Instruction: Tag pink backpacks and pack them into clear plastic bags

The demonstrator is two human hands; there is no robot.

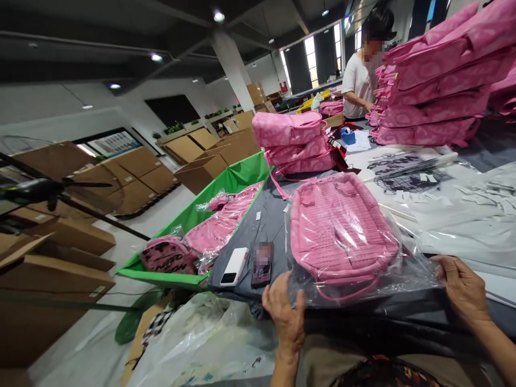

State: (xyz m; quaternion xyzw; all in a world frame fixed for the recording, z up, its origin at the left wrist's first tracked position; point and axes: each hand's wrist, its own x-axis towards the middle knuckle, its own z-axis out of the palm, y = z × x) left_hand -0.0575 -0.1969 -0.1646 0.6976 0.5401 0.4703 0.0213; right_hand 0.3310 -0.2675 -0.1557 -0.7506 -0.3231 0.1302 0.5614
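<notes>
A pink backpack (341, 228) lies flat on the grey table (268, 220) inside a clear plastic bag (407, 269). My left hand (285, 312) grips the bag's open near edge at its left corner, fingers closed on the plastic. My right hand (463, 290) pinches the same edge at the right corner. The backpack's loop strap (346, 293) points toward me, still within the plastic.
A white phone (234, 266) and a dark phone (262, 264) lie left of the bag. A green bin (209, 201) holds bagged pink backpacks. Stacked pink backpacks (296, 141) (439, 80) stand behind. A person in a white shirt (358, 80) works far back. Cardboard boxes (129, 177) fill the left floor.
</notes>
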